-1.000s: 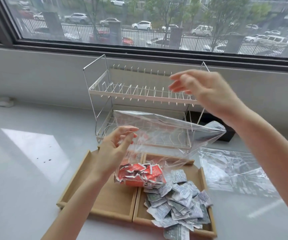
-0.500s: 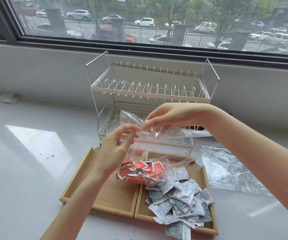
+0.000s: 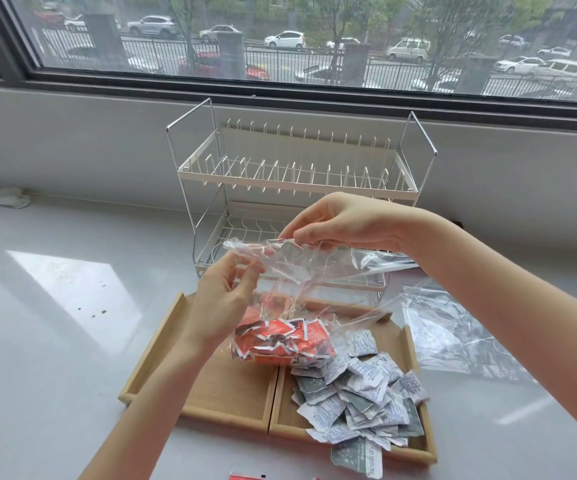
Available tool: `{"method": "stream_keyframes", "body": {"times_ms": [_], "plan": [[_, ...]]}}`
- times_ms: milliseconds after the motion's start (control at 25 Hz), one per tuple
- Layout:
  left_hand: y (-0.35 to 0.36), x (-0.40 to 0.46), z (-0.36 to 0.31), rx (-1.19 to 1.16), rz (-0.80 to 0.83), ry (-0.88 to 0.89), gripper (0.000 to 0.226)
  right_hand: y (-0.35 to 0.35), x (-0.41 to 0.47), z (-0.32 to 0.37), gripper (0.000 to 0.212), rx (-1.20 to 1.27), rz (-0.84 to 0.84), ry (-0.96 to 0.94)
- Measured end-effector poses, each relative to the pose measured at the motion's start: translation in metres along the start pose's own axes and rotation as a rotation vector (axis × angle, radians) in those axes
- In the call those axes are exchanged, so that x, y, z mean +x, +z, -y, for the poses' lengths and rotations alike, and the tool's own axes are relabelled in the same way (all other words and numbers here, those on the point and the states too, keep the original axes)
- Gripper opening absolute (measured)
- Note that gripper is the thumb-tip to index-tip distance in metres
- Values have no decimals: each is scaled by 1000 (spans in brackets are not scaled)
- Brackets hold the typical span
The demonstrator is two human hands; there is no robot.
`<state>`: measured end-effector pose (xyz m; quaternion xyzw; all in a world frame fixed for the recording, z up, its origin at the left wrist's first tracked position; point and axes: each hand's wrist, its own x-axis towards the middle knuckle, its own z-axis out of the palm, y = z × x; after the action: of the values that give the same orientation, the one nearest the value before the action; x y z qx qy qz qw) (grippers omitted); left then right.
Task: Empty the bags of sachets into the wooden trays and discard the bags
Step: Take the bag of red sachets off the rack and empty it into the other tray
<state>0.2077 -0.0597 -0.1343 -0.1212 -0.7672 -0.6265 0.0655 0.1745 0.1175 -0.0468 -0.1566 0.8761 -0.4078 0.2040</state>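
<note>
Above the two wooden trays [image 3: 231, 393], both hands now pinch the mouth of the clear bag [image 3: 315, 268]: the right hand [image 3: 346, 223], a second ago raised and free, has come down onto the rim opposite the left hand [image 3: 224, 299]. Judging by this, the bag is being opened for tipping. Below the pinch hangs one clump of red sachets [image 3: 280, 341], too many to count. Under the right hand, the right tray holds a grey sachet pile [image 3: 360, 393]; one emptied bag [image 3: 453, 334] lies beyond it.
</note>
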Motion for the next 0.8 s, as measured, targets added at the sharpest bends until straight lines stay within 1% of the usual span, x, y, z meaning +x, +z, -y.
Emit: {"method": "stream_keyframes", "body": {"times_ms": [40, 120, 200, 240, 280, 320, 400, 480, 520, 600, 680, 720, 800], "plan": [[0, 0, 0, 3, 15, 4, 29, 0, 0, 1, 19, -10, -41, -31], [-1, 0, 2, 25, 42, 29, 27, -4, -3, 7, 16, 58, -144, -102], [-3, 0, 4, 33, 30, 37, 28, -12, -7, 15, 17, 150, -236, -178], [-5, 0, 4, 30, 19, 35, 29, -14, -10, 17, 17, 154, -256, -200], [-6, 0, 5, 28, 14, 33, 29, -16, -11, 16, 16, 113, -246, -197], [-7, 1, 6, 30, 13, 30, 30, -16, -11, 14, 19, 21, -208, -165], [-9, 2, 7, 43, 12, 27, 30, -16, -12, 3, 34, -163, -117, -49], [-11, 3, 8, 48, 0, 19, 32, -18, -17, -8, 41, -136, -62, 58], [-12, 3, 9, 45, -9, 12, 32, -21, -20, -12, 41, -121, -46, 71], [-13, 3, 11, 44, -15, 4, 32, -24, -25, -20, 29, -205, -49, 32], [-12, 4, 11, 39, -21, -8, 31, -27, -27, -25, 15, -270, -95, -29], [-12, 4, 11, 31, -28, -16, 31, -28, -29, -25, 10, -245, -122, -56], [-12, 4, 10, 33, -31, -24, 32, -30, -31, -21, 9, -165, -180, -117]]}}
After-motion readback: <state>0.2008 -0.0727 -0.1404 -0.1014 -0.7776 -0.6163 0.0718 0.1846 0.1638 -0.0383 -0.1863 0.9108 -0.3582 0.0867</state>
